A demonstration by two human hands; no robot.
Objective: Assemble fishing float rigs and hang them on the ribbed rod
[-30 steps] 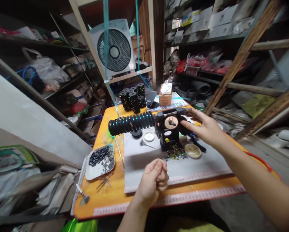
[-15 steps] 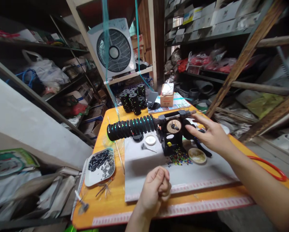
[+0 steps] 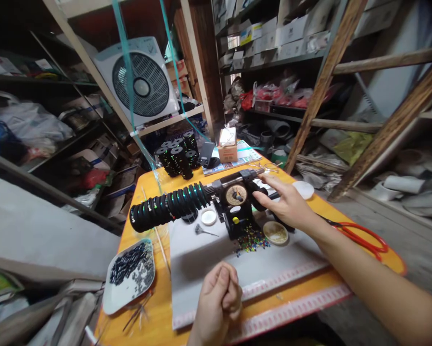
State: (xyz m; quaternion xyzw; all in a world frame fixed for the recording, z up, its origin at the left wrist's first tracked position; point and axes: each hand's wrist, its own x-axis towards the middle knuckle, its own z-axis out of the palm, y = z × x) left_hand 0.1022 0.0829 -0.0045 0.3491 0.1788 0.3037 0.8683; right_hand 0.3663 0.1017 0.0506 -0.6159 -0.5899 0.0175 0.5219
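Note:
A black bench machine with a round wooden-faced dial stands on the grey mat, its shaft slanting up to the right. Along the shaft's left part sits a row of black ribbed rings with green shiny flecks. My right hand is at the machine's right end, fingers stretched and thumb apart, the fingertips by the shaft tip; whether they press on it I cannot tell. My left hand is closed in a fist over the mat's front edge, its inside hidden. Small coloured beads lie scattered below the machine, beside a round dish.
A white tray of dark pieces stands at the left table edge. Behind are stacked black spools, a phone and a small cardboard box. Red-handled scissors lie right. A small brush and white lid rest on the mat.
The view has swung to the right, so everything sits further left in the picture. The scissors now show more fully. Both hands keep about the same pose.

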